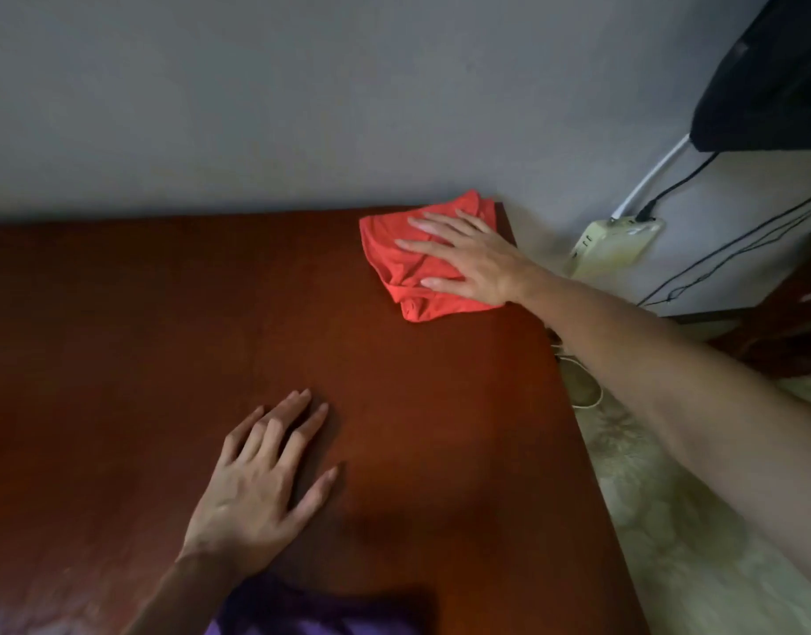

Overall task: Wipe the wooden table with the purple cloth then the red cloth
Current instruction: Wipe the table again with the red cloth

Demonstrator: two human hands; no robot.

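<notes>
The red cloth (396, 258) lies crumpled at the far right corner of the dark reddish wooden table (142, 313). My right hand (463, 258) lies flat on top of it, fingers spread and pressing it onto the wood. Nearer to me, my left hand (261, 488) rests palm down on the bare tabletop with its fingers apart, holding nothing. The purple cloth (302, 616) lies at the table's near edge, just beneath my left forearm, mostly in shadow.
A grey wall (257, 107) runs along the table's far edge. To the right of the table hang a pale power strip (616, 242) with black and white cables, and a dark object (770, 71) at the top right. Pale patterned floor (669, 543) lies below the right edge.
</notes>
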